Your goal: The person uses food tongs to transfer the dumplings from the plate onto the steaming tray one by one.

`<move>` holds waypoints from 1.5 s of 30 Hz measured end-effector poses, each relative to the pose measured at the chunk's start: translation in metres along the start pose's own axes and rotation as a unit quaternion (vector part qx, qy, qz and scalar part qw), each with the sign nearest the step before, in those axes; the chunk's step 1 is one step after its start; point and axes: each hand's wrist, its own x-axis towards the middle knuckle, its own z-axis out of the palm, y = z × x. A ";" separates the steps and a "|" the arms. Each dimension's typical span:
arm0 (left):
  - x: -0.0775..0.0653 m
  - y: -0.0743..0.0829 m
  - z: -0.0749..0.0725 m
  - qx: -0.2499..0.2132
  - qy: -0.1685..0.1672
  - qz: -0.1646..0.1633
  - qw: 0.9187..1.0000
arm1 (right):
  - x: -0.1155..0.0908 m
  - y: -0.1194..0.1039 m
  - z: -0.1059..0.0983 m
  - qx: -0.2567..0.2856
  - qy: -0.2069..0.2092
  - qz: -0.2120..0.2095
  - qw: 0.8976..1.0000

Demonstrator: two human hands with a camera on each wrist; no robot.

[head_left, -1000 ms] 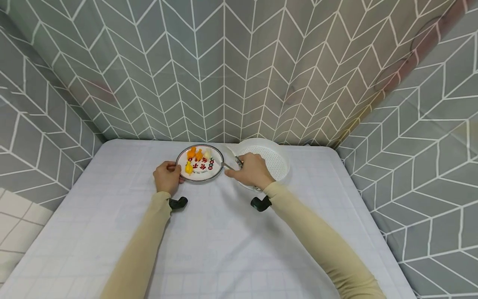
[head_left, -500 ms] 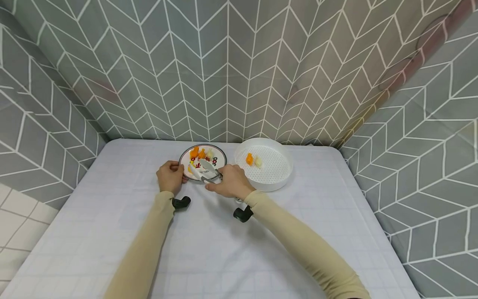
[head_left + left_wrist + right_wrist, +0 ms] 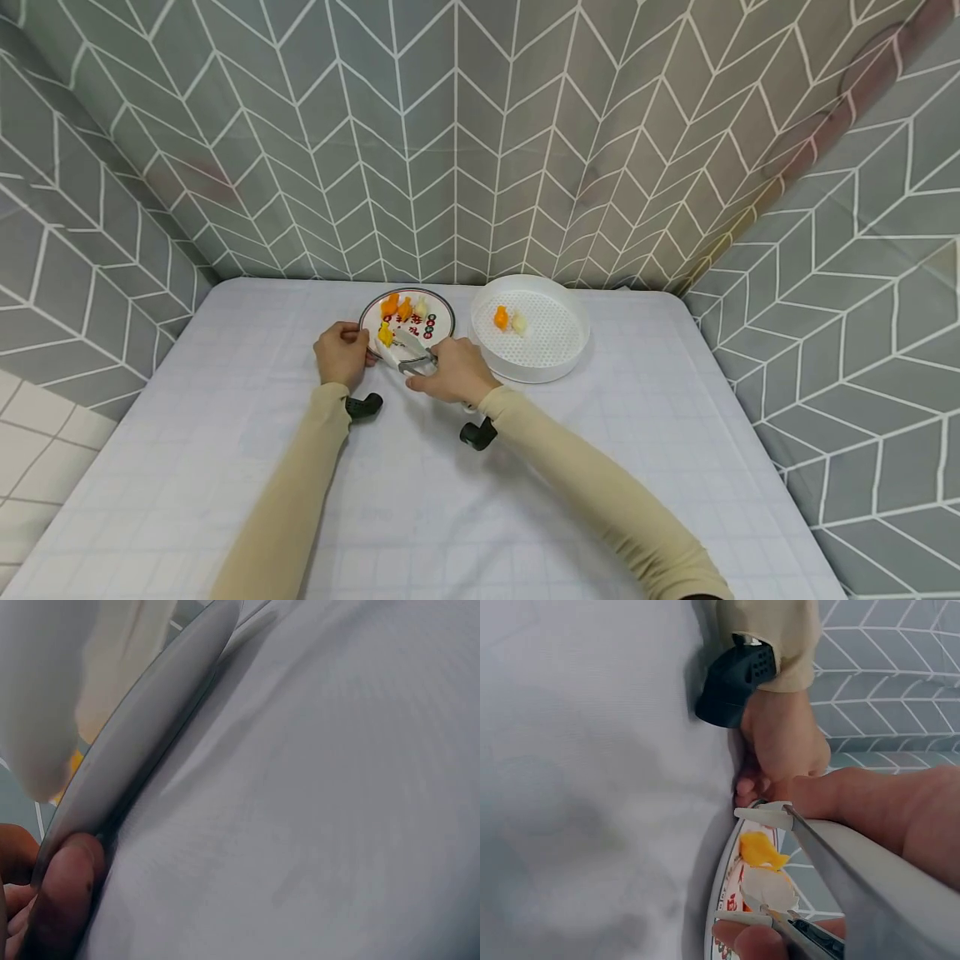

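My left hand grips the left rim of a round white plate with a dark edge and red lettering. On the plate lie a small yellow lumpy piece, two orange pieces and a cream piece. My right hand holds tongs with wide white tips over the plate's front. The tips stand apart near the yellow piece; in the right wrist view the yellow piece shows between them. The left wrist view shows a finger against the plate's edge.
Right of the plate stands a round white tray with a perforated bottom and raised wall. An orange piece and a cream piece lie in it. A patterned curtain hangs behind the white-covered table.
My right hand with the tongs has moved left from the tray's edge to over the plate, uncovering the tray's pieces. It has since shifted slightly further left. The left hand keeps its hold.
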 end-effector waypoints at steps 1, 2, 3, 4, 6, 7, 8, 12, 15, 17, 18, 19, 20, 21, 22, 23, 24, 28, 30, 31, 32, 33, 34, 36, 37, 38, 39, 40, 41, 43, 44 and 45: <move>0.000 0.000 0.000 -0.002 0.000 0.002 1.000 | 0.000 0.000 0.001 -0.001 0.001 -0.002 1.000; 0.000 0.000 0.000 -0.004 0.001 0.004 1.000 | 0.000 0.000 0.001 -0.001 0.001 -0.003 1.000; 0.000 0.000 0.000 -0.006 0.001 0.006 1.000 | 0.001 0.001 0.002 -0.003 0.001 -0.004 1.000; 0.000 0.000 0.000 -0.008 0.001 0.007 1.000 | 0.001 0.001 0.002 -0.004 0.002 -0.005 1.000; 0.000 0.001 0.000 -0.013 0.001 0.010 1.000 | 0.002 0.002 0.004 -0.006 0.005 -0.005 1.000; 0.000 0.001 0.000 -0.014 -0.001 0.010 1.000 | 0.003 0.002 0.004 -0.007 0.007 -0.004 1.000; 0.000 0.001 0.000 -0.015 -0.003 0.009 1.000 | 0.003 0.003 0.004 -0.008 0.007 -0.003 1.000; 0.000 0.001 0.001 -0.013 -0.004 0.008 1.000 | 0.006 0.005 0.006 -0.005 0.004 0.005 1.000; 0.001 0.000 0.001 -0.015 -0.003 0.007 1.000 | 0.009 0.005 0.007 -0.001 0.001 0.013 1.000; 0.001 0.000 0.001 -0.016 -0.003 0.007 1.000 | 0.011 0.005 0.008 -0.002 -0.002 0.019 1.000; 0.001 0.000 0.001 -0.016 -0.004 0.007 1.000 | 0.012 0.005 0.008 -0.004 -0.003 0.020 1.000; 0.001 0.000 0.001 -0.016 -0.004 0.008 1.000 | 0.012 0.004 0.008 -0.004 -0.003 0.021 1.000; 0.001 0.000 0.001 -0.015 -0.004 0.009 1.000 | 0.013 0.004 0.008 -0.006 -0.004 0.020 1.000; 0.001 0.000 0.001 -0.014 -0.004 0.010 1.000 | 0.014 0.003 0.008 -0.011 -0.003 0.019 1.000; 0.001 0.000 0.001 -0.013 -0.003 0.010 1.000 | 0.015 0.002 0.007 -0.014 -0.004 0.017 1.000; 0.002 0.000 0.001 -0.012 -0.002 0.011 1.000 | 0.015 0.002 0.007 -0.017 -0.004 0.016 1.000; 0.002 0.000 0.001 -0.012 -0.002 0.011 1.000 | 0.016 0.001 0.007 -0.019 -0.005 0.016 1.000; 0.002 0.001 0.000 -0.010 -0.003 0.010 1.000 | 0.018 -0.001 0.006 -0.028 -0.014 0.019 0.999; 0.002 0.001 0.000 -0.010 -0.004 0.008 1.000 | 0.019 -0.002 0.005 -0.033 -0.018 0.020 0.999; 0.002 0.001 0.000 -0.009 -0.004 0.008 1.000 | 0.020 -0.003 0.005 -0.037 -0.020 0.019 0.999; 0.002 0.001 0.000 -0.009 -0.003 0.009 1.000 | 0.021 -0.003 0.006 -0.043 -0.020 0.017 0.999; 0.002 0.001 -0.001 -0.009 -0.003 0.009 1.000 | 0.021 -0.004 0.006 -0.047 -0.021 0.017 0.999; 0.002 0.001 0.000 -0.009 -0.002 0.008 1.000 | 0.022 -0.003 0.006 -0.051 -0.022 0.016 0.998; 0.001 0.002 0.000 -0.010 -0.002 0.008 1.000 | 0.023 -0.003 0.006 -0.055 -0.021 0.014 0.998; 0.001 0.002 0.000 -0.010 -0.002 0.009 1.000 | 0.023 -0.003 0.006 -0.057 -0.021 0.013 0.998; 0.001 0.003 0.000 -0.010 -0.001 0.009 1.000 | 0.023 -0.002 0.006 -0.057 -0.020 0.011 0.998; 0.001 0.003 0.000 -0.010 -0.001 0.009 1.000 | 0.023 -0.002 0.006 -0.056 -0.019 0.009 0.998; 0.000 0.004 0.000 -0.010 -0.001 0.009 1.000 | 0.023 -0.001 0.005 -0.054 -0.019 0.008 0.998; 0.000 0.004 0.000 -0.010 -0.001 0.009 1.000 | 0.023 0.000 0.005 -0.052 -0.019 0.008 0.998; 0.000 0.004 0.000 -0.008 -0.001 0.008 1.000 | 0.024 0.001 0.003 -0.040 -0.024 0.013 0.999; 0.000 0.004 0.000 -0.008 -0.002 0.007 1.000 | 0.023 0.001 0.002 -0.034 -0.026 0.017 0.999; 0.000 0.005 0.000 -0.008 -0.002 0.005 1.000 | 0.023 0.002 0.001 -0.027 -0.028 0.021 0.999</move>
